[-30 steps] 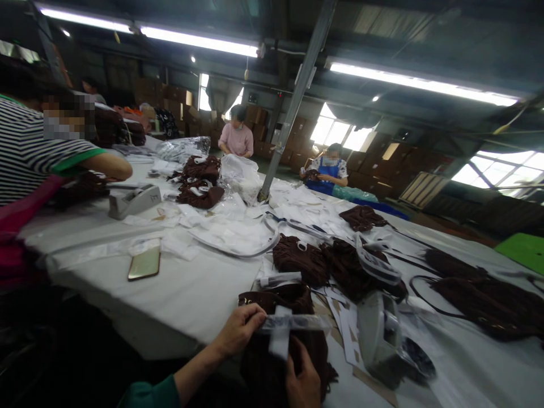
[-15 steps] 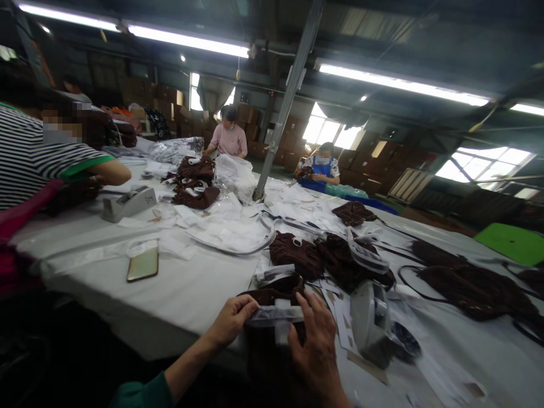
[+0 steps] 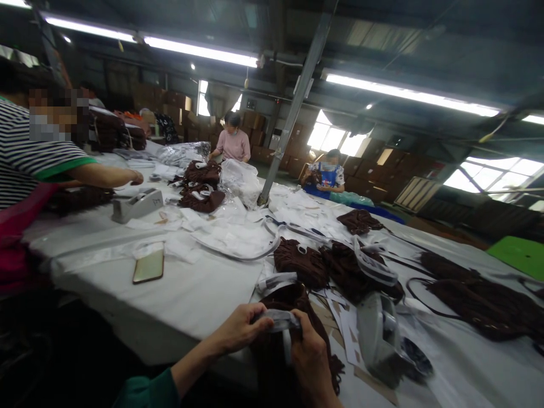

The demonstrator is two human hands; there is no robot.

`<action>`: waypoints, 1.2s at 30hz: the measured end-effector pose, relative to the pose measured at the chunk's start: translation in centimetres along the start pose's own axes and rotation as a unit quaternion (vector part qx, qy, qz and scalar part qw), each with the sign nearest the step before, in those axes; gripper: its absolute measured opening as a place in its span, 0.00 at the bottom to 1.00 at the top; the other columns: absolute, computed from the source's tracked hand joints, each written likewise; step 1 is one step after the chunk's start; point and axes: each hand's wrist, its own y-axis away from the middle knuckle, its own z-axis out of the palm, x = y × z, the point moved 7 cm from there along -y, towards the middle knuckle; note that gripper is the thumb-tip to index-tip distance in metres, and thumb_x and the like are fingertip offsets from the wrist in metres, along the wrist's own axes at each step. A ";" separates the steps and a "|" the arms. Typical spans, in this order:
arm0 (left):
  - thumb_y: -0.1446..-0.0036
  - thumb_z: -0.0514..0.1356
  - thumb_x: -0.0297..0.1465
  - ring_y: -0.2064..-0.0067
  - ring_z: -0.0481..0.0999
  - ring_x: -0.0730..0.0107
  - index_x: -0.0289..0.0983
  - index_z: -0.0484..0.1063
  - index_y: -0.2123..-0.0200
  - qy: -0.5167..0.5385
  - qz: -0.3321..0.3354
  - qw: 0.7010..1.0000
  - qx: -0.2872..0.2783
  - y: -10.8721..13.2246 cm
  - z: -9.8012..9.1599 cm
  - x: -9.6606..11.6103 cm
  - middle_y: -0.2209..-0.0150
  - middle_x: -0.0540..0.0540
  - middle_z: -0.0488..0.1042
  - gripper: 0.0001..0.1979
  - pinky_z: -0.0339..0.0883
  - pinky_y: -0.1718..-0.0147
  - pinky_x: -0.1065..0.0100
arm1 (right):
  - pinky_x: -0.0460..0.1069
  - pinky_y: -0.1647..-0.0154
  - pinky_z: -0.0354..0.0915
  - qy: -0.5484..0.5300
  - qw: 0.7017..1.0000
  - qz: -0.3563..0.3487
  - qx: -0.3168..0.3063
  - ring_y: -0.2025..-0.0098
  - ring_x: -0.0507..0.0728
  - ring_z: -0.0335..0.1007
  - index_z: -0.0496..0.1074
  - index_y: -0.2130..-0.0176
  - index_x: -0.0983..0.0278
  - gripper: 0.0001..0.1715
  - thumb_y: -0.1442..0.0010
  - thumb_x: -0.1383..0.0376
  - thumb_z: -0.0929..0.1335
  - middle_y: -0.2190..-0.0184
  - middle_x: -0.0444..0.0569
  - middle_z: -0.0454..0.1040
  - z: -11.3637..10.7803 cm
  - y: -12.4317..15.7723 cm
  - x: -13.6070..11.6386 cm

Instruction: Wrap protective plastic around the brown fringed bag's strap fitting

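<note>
My left hand (image 3: 240,331) and my right hand (image 3: 310,360) are both closed on a clear plastic band with a white paper strip (image 3: 281,324). They hold it over a dark brown garment (image 3: 293,340) lying at the near edge of the white table (image 3: 199,294). The fingers pinch the band from either side, the left from the left end, the right from below. A grey tape dispenser (image 3: 380,334) stands just right of my right hand.
More brown garments (image 3: 340,263) and white paper pieces (image 3: 238,235) cover the table. A phone (image 3: 148,266) lies at the left. A person in a striped shirt (image 3: 38,158) works at far left beside another tape dispenser (image 3: 136,204). Two people work at the far end.
My right hand, spread flat over the band half a second ago, has closed on it beside my left hand. The person in stripes has reached further across the table.
</note>
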 end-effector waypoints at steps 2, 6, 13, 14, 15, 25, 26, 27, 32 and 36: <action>0.43 0.58 0.48 0.74 0.58 0.74 0.34 0.69 0.69 0.031 -0.002 1.000 -0.002 -0.6 0.3 -0.2 0.76 0.54 0.61 0.21 0.50 0.75 0.72 | 0.50 0.64 0.72 -0.008 1.000 0.029 0.008 0.64 0.59 0.77 0.70 0.55 0.61 0.15 0.38 0.59 0.61 0.66 0.49 0.79 -0.5 -0.7 -0.7; 0.43 0.59 0.49 0.74 0.59 0.75 0.33 0.69 0.69 0.113 -0.003 0.993 0.032 -1.3 0.0 -0.3 0.75 0.53 0.62 0.22 0.52 0.75 0.73 | 0.52 0.59 0.72 -0.003 1.000 0.009 0.020 0.62 0.60 0.77 0.70 0.55 0.63 0.17 0.38 0.59 0.60 0.63 0.52 0.79 -0.8 -1.8 -2.1; 0.41 0.55 0.50 0.74 0.61 0.74 0.32 0.72 0.67 0.087 -0.010 0.996 0.015 -1.1 -1.9 -0.9 0.75 0.51 0.66 0.24 0.54 0.74 0.72 | 0.53 0.61 0.74 0.003 0.997 0.000 0.076 0.62 0.62 0.78 0.72 0.55 0.64 0.20 0.35 0.57 0.58 0.63 0.55 0.80 -1.4 -1.4 -0.7; 0.40 0.54 0.49 0.71 0.64 0.72 0.32 0.73 0.65 0.069 -0.009 0.997 0.019 -1.0 -2.3 -1.3 0.73 0.50 0.68 0.24 0.57 0.72 0.71 | 0.53 0.61 0.74 0.006 0.997 0.017 0.081 0.62 0.62 0.78 0.72 0.55 0.64 0.20 0.36 0.57 0.58 0.63 0.56 0.80 -1.7 -1.4 -0.3; 0.40 0.53 0.49 0.68 0.67 0.70 0.32 0.73 0.62 0.052 -0.011 0.998 0.024 -0.9 -2.8 -1.8 0.70 0.48 0.70 0.24 0.60 0.68 0.70 | 0.54 0.62 0.74 0.007 0.996 0.035 0.084 0.62 0.63 0.78 0.72 0.54 0.63 0.21 0.36 0.56 0.58 0.62 0.56 0.80 -2.0 -1.4 0.0; 0.46 0.62 0.36 0.56 0.70 0.60 0.39 0.76 0.60 -0.169 0.046 0.984 0.024 0.8 -2.4 -4.5 0.59 0.45 0.74 0.11 0.60 0.52 0.63 | 0.53 0.63 0.72 -0.028 0.992 0.111 0.045 0.66 0.62 0.77 0.73 0.57 0.61 0.18 0.42 0.57 0.61 0.68 0.51 0.80 -1.9 -1.2 1.1; 0.44 0.59 0.35 0.57 0.70 0.61 0.39 0.76 0.63 -0.161 0.050 0.985 0.037 0.8 -2.5 -4.7 0.61 0.45 0.75 0.09 0.60 0.54 0.64 | 0.52 0.64 0.71 -0.028 0.992 0.117 0.042 0.66 0.62 0.77 0.73 0.56 0.61 0.19 0.42 0.57 0.61 0.68 0.51 0.80 -1.7 -1.1 1.5; 0.42 0.57 0.34 0.59 0.71 0.61 0.38 0.76 0.65 -0.151 0.050 0.986 0.048 0.7 -2.8 -4.9 0.64 0.45 0.75 0.09 0.61 0.55 0.65 | 0.52 0.64 0.71 -0.027 0.991 0.125 0.038 0.66 0.62 0.77 0.73 0.56 0.61 0.19 0.42 0.58 0.61 0.68 0.51 0.80 -1.3 -0.9 2.0; 0.39 0.54 0.36 0.65 0.73 0.64 0.37 0.75 0.66 -0.109 0.025 0.992 0.067 -0.3 -3.6 -6.4 0.69 0.47 0.76 0.13 0.63 0.64 0.69 | 0.53 0.65 0.70 -0.027 0.982 0.187 0.002 0.65 0.64 0.77 0.72 0.56 0.61 0.21 0.44 0.56 0.60 0.67 0.51 0.80 1.4 0.9 5.7; 0.39 0.54 0.40 0.67 0.72 0.65 0.35 0.75 0.66 -0.080 0.005 0.993 0.085 -0.9 -3.7 -7.5 0.70 0.48 0.75 0.15 0.62 0.68 0.71 | 0.55 0.62 0.71 -0.054 0.973 0.225 0.007 0.62 0.65 0.77 0.70 0.55 0.65 0.27 0.43 0.50 0.58 0.66 0.55 0.80 3.2 2.2 7.9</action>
